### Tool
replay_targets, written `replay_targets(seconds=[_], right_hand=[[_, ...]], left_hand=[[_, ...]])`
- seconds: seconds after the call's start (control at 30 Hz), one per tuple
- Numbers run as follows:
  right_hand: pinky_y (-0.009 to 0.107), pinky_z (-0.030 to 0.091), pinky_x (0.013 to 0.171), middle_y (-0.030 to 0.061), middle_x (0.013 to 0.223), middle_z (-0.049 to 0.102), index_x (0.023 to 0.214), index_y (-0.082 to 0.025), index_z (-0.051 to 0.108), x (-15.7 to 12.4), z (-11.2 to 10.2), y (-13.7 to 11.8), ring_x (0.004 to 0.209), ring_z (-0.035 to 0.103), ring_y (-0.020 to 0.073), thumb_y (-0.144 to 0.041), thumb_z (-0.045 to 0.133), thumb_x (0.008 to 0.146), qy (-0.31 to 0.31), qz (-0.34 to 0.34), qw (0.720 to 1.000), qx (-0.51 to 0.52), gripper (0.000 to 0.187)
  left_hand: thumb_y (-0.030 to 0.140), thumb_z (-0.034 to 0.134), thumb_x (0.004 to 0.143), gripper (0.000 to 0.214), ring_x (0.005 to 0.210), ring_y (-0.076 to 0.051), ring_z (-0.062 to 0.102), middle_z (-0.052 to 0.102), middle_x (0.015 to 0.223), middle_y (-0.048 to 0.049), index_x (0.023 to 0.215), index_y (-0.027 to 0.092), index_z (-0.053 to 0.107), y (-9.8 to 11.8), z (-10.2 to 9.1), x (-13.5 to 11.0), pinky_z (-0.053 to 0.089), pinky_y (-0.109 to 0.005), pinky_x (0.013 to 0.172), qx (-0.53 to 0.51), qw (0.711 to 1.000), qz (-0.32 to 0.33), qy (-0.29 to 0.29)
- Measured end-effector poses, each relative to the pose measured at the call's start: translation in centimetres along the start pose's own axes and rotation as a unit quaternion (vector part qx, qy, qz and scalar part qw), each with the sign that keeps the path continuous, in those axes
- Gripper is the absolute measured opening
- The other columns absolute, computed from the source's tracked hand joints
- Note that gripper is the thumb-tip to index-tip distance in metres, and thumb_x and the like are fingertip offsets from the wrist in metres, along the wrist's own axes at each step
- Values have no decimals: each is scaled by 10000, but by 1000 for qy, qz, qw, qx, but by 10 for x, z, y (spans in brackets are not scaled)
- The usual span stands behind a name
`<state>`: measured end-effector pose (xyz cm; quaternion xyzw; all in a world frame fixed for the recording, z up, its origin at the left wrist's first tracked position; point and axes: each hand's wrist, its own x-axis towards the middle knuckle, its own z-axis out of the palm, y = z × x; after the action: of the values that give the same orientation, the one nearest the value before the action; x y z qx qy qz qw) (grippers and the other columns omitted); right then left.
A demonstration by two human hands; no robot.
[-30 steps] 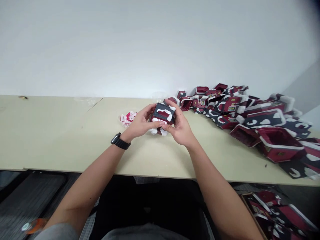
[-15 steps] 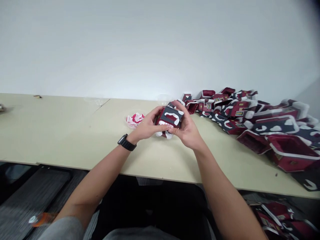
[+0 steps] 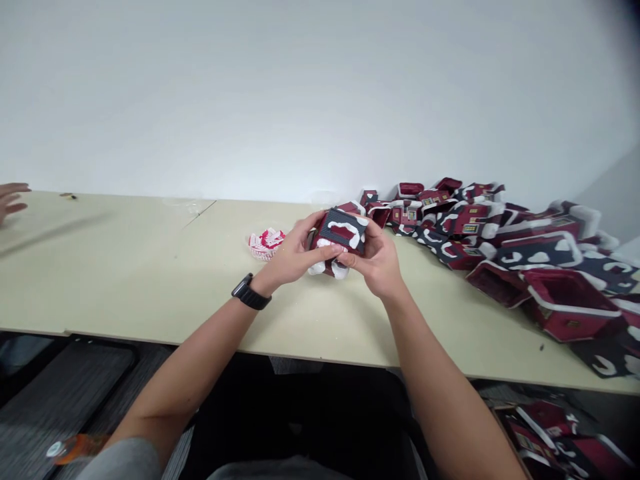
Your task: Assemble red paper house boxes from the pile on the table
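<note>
Between my two hands is a small dark-red toy house (image 3: 342, 231) with a grey roof and white snow-like trim, held just above the table. My left hand (image 3: 299, 252), with a black watch on its wrist, grips the house's left side, thumb across the lower front. On the right side my right hand (image 3: 379, 259) wraps round it, its thumb meeting the left thumb near a white edge. What the thumbs press on is too small to make out. Just left of my left hand lies a clump of red-and-white strips or labels (image 3: 265, 244).
A large heap of similar red houses (image 3: 470, 227) covers the table's right side. More houses (image 3: 555, 433) lie in a box below the edge. Another person's hand (image 3: 11, 200) shows at far left. An orange bottle (image 3: 75, 448) is at lower left, beside a chair (image 3: 65, 380).
Another person's hand has come into view at the far left. Both my hands still hold the house, which is turned slightly. The view has shifted a little.
</note>
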<state>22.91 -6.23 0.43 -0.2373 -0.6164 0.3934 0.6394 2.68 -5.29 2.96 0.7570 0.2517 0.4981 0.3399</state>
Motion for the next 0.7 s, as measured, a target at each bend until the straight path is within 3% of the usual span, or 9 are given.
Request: replay_targets(seconds=[0.1, 0.2, 0.27, 0.37, 0.43, 0.5, 0.6, 0.63, 0.7], right_hand=[[472, 575, 1099, 39, 1200, 782, 1184, -271, 728, 7, -10, -1, 1164, 729, 290, -441, 1005, 668, 85, 8, 995, 49, 610], [443, 605, 1054, 16, 1143, 794, 1110, -264, 736, 14, -20, 1, 1107, 751, 255, -427, 960, 708, 200, 20, 974, 103, 489], [421, 621, 1031, 5, 1112, 795, 1091, -250, 738, 17, -25, 4, 1084, 757, 235, -416, 927, 729, 252, 33, 957, 143, 441], [396, 622, 1045, 8, 1103, 799, 1073, -228, 743, 18, -31, 7, 1099, 755, 222, -417, 883, 755, 270, 56, 942, 193, 396], [390, 624, 1050, 7, 1100, 801, 1056, -230, 742, 18, -37, 9, 1118, 753, 222, -433, 859, 774, 268, 67, 939, 207, 366], [392, 635, 1039, -2, 1090, 801, 1049, -241, 737, 18, -42, 10, 1124, 755, 221, -440, 843, 788, 270, 72, 937, 211, 345], [388, 645, 1026, -11, 1068, 800, 1030, -246, 734, 19, -47, 11, 1101, 760, 212, -427, 826, 800, 279, 70, 932, 220, 306], [385, 644, 1031, -10, 1063, 799, 1021, -244, 735, 19, -47, 12, 1094, 761, 210, -419, 819, 805, 279, 69, 931, 225, 291], [389, 639, 1041, -6, 1055, 797, 1009, -241, 734, 19, -44, 12, 1091, 763, 213, -405, 807, 812, 271, 71, 931, 235, 266]], left_hand=[[767, 617, 944, 782, 1560, -365, 372, 462, 1688, -119, 1566, 304, 524, -1, -20, 5, 261, -562, 1299, 151, 988, -3, 39], [785, 632, 911, 812, 1521, -429, 410, 582, 1572, -174, 1496, 225, 591, -15, -30, 13, 182, -644, 1284, 299, 950, -86, 12], [764, 724, 842, 830, 1428, -468, 510, 666, 1436, -219, 1408, 163, 640, -27, -22, 19, 234, -655, 1246, 359, 926, -115, -29], [631, 773, 851, 645, 1149, -432, 684, 760, 1127, -201, 1251, 136, 670, -34, 1, 24, 394, -602, 1133, 388, 907, -142, -77], [547, 774, 876, 506, 1009, -391, 715, 765, 1012, -157, 1185, 161, 666, -21, 10, 21, 474, -547, 1033, 376, 911, -148, -76], [539, 788, 876, 471, 987, -360, 712, 769, 1038, -128, 1175, 197, 665, 5, 2, 7, 512, -489, 954, 352, 927, -123, -32], [643, 820, 832, 561, 972, -299, 693, 764, 1110, -93, 1186, 231, 679, 53, -54, -27, 523, -409, 881, 351, 927, -94, 96], [653, 839, 809, 591, 962, -282, 676, 755, 1110, -85, 1187, 228, 678, 65, -84, -39, 517, -397, 873, 379, 902, -113, 172], [634, 879, 758, 601, 925, -259, 634, 720, 1004, -56, 1126, 213, 659, 77, -153, -64, 499, -382, 852, 451, 815, -188, 312]])
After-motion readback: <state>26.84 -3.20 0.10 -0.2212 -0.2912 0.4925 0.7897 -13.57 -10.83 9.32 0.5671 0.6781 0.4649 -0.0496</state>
